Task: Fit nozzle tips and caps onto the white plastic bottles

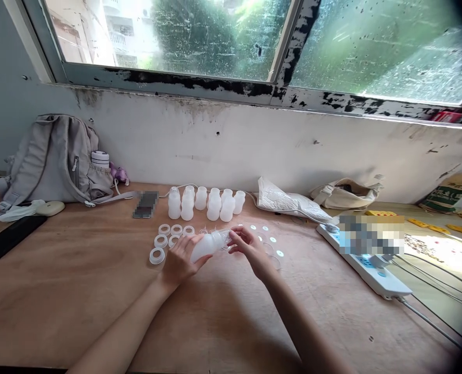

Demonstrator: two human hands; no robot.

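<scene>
A frosted white bottle point(205, 248) lies tilted in my left hand point(179, 259), its neck pointing right. My left fingers are wrapped around its body. At the bottle's mouth is a clear, glossy piece point(225, 236), which looks like a bottle nipple. The thumb and fingers of my right hand point(250, 248) pinch this piece; part of it is hidden by the fingertips. White screw rings point(157, 255) lie in rows by my left hand, some behind it. Small white discs point(279, 253) and thin clear rings point(274, 262) lie beyond and beside my right hand.
Several frosted bottles point(187, 203) stand at the back of the wooden table point(78, 306). A backpack point(55, 161), a black case point(10, 241) and a blurred phone point(146, 204) are on the left. A power strip point(374, 272) with cables, a white packet point(285, 200) and a beige pouch point(347, 195) are on the right.
</scene>
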